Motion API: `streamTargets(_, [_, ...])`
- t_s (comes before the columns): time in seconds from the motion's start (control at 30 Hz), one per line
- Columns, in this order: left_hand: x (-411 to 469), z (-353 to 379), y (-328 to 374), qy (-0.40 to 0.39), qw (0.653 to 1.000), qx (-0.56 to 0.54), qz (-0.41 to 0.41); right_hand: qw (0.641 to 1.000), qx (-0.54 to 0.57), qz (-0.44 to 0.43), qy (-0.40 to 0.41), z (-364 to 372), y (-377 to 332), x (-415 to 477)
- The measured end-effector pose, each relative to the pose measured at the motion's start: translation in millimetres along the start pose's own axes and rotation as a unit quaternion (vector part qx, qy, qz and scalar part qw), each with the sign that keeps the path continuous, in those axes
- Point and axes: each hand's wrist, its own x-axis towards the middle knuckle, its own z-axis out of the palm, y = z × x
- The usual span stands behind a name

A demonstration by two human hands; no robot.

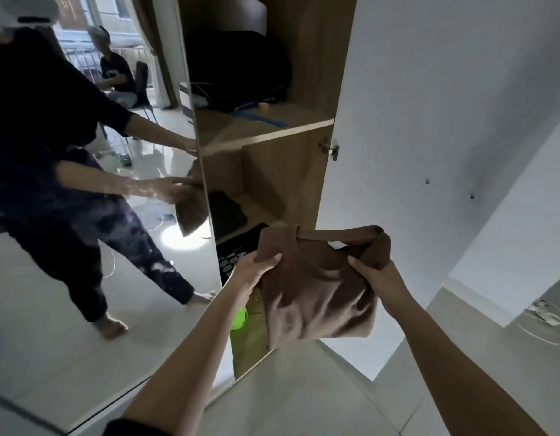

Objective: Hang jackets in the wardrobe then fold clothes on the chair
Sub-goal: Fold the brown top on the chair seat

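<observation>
— What stands furthest left?
— A mirrored door (83, 215). It reflects the person with both arms stretched forward, and someone seated behind.

— And beside it?
— The open wardrobe (307, 58). A dark bag (238, 70) sits on its upper shelf (266, 133), and lower down a dark folded garment (227, 212) lies behind a black printed cloth (238, 250). A green object (239, 319) shows below the left wrist.

— Where is the clothing?
— The folded brown T-shirt (319, 294) is held in the air between both hands, in front of the lower compartment, collar pointing toward the wardrobe.

— How do the hands grip it?
— The left hand (253, 272) pinches the shirt's left edge, thumb on top and fingers underneath. The right hand (376, 281) pinches the right edge near the collar in the same way.

— And to the right?
— The white door (429, 121) stands swung open, with its hinge (330, 148) just above the shirt.
</observation>
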Motion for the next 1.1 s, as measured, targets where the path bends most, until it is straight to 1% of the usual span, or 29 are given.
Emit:
streamTargets(0.13, [86.2, 15.0, 3.3, 0.051, 0.998, -0.013, 0.021, 0.998, -0.052, -0.023, -0.035, -0.3, 8.1, 106.3])
streamTargets(0.27, [167.6, 15.2, 4.5, 0.127, 0.991, 0.018, 0.024, 0.988, -0.133, -0.019, -0.078, 9.6, 20.6, 206.9])
streamTargets(0.4, [229.5, 6.9, 1.4, 0.209, 0.976, 0.044, 0.031, 0.972, -0.204, -0.005, -0.113, 32.0, 37.3, 279.6])
streamTargets(0.47, [256.2, -6.3, 0.3, 0.245, 0.966, 0.064, 0.044, 0.969, -0.213, 0.005, -0.123, 51.3, 45.0, 304.4])
streamTargets(0.6, [289.6, -38.7, 11.8, 0.311, 0.944, 0.069, 0.088, 0.969, -0.168, 0.033, -0.176, 98.8, 61.7, 323.5])
streamTargets(0.67, [300.1, -54.4, 23.7, 0.340, 0.928, 0.110, 0.105, 0.977, -0.106, 0.028, -0.185, 124.3, 70.0, 320.1])
streamTargets(0.77, [334.1, -74.5, 37.6, 0.386, 0.904, 0.175, 0.061, 0.986, -0.008, 0.050, -0.160, 163.9, 90.4, 315.0])
streamTargets(0.83, [367.1, -81.5, 42.0, 0.368, 0.901, 0.223, 0.061, 0.987, 0.058, 0.087, -0.125, 186.8, 113.6, 318.7])
streamTargets(0.87, [384.0, -82.5, 40.9, 0.341, 0.897, 0.271, 0.072, 0.985, 0.082, 0.105, -0.105, 196.1, 128.1, 324.2])
streamTargets(0.9, [398.2, -83.1, 38.3, 0.318, 0.888, 0.323, 0.079, 0.986, 0.086, 0.114, -0.088, 201.7, 140.3, 330.7])
streamTargets(0.97, [412.3, -86.1, 18.8, 0.297, 0.859, 0.415, 0.045, 0.988, 0.042, 0.123, -0.082, 205.1, 166.4, 348.2])
streamTargets(1.0, [412.1, -90.9, -5.2, 0.296, 0.844, 0.448, 0.015, 0.985, 0.014, 0.139, -0.101, 205.8, 183.0, 357.6])
streamTargets(1.03, [408.1, -93.2, -29.7, 0.303, 0.828, 0.472, 0.006, 0.979, 0.004, 0.165, -0.119, 203.1, 195.1, 364.8])
streamTargets(1.07, [401.5, -98.6, -60.2, 0.305, 0.815, 0.493, 0.006, 0.974, 0.003, 0.186, -0.132, 201.7, 208.9, 373.4])
streamTargets(1.1, [390.5, -102.2, -88.9, 0.301, 0.804, 0.513, -0.012, 0.968, 0.013, 0.212, -0.133, 197.7, 216.3, 379.9])
